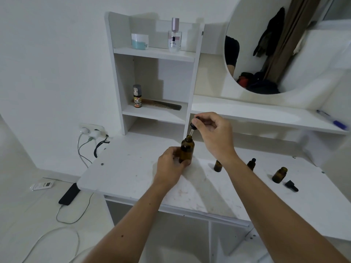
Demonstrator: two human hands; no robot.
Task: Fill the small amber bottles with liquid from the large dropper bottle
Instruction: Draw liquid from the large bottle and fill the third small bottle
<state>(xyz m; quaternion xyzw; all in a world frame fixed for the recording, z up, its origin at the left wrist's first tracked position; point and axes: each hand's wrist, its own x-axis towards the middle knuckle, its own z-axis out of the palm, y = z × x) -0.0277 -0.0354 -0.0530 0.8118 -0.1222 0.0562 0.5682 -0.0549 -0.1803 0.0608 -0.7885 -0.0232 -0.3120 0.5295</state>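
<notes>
The large amber bottle (187,149) stands upright on the white desk (133,173), and my left hand (171,164) grips its lower body. Above it my right hand (214,133) pinches the black bulb of the dropper (193,127), whose glass tip sits in the bottle's open neck. To the right stand three small amber bottles: one (217,166) partly behind my right wrist, one with a black dropper cap (251,164), and an open one (279,175). A loose black dropper cap (291,186) lies beside the open one.
A white shelf unit (155,54) at the back holds a jar, a perfume bottle, a small spray bottle and a comb. A round mirror (275,44) hangs at the right, a blue pen (331,120) lies on the ledge. Phone and cables lie on the floor at the left.
</notes>
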